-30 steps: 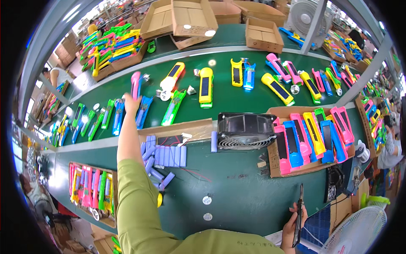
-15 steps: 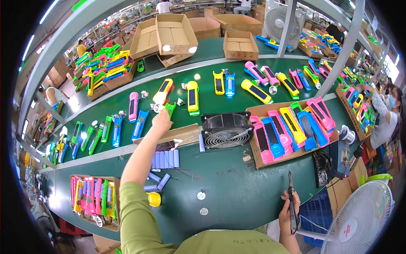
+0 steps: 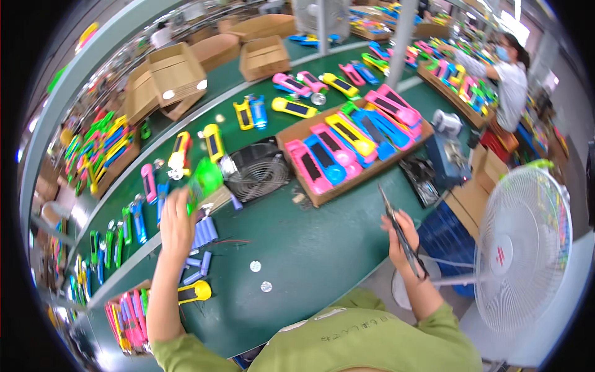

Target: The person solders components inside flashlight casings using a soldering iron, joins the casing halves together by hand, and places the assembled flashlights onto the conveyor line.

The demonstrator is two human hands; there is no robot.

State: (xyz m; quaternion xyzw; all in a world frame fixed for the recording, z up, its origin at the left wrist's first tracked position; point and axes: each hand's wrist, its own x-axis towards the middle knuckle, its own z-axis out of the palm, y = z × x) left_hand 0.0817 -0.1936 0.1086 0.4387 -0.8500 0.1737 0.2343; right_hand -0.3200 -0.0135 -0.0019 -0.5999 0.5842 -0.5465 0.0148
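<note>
My left hand (image 3: 178, 224) is raised at the left over the near edge of the conveyor belt, its fingers closed on a green plastic lamp housing (image 3: 206, 177). The housing is smeared by motion, and its wide end points up and to the right. At the right, my right hand (image 3: 401, 234) grips a soldering iron (image 3: 400, 228), its thin tip pointing up and away from me. Purple cylindrical battery cells (image 3: 205, 232) lie on the table just right of my left wrist. A yellow lamp part (image 3: 195, 291) rests beside my left forearm.
A black fan (image 3: 257, 170) stands behind the bench. Next to it is a cardboard box (image 3: 322, 197) of pink, blue and yellow housings. More housings line the green belt (image 3: 229, 139). A white fan (image 3: 524, 248) stands at the right; a co-worker (image 3: 511, 80) is beyond.
My left hand has lifted the green housing off the belt and drawn it back toward me. My view has turned right. The soldering iron stays in my right hand.
</note>
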